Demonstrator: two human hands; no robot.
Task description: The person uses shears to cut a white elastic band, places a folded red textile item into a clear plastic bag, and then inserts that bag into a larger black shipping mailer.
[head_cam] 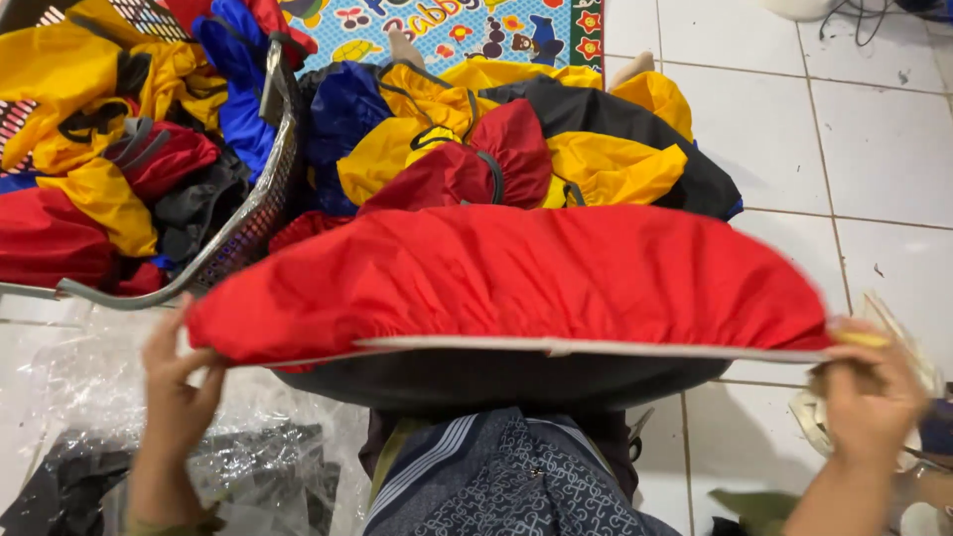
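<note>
A red fabric cover point(516, 273) is stretched over a flat board point(596, 348), held level just above the person's lap. The left hand point(177, 382) grips the cover's left end, fingers curled over the gathered red edge with the thumb below. The right hand point(866, 389) pinches the right end, where the cover's edge meets the board's corner. Under the board a black layer of fabric point(496, 379) bulges down toward the patterned dark trousers point(506, 481).

Behind the cover lies a pile of similar covers point(516, 149) in yellow, red, blue and black, resting on the white tiled floor point(874, 149) and partly on a colourful play mat point(447, 30). To the left stands a grey mesh basket point(260, 203) filled with more yellow, red, blue and black covers point(109, 149).

By the left hand, clear plastic bags point(69, 377) lie crumpled on the floor, with a dark item in plastic point(258, 476) just beside the wrist. Near the right hand there is pale material point(913, 347), too blurred to identify.
</note>
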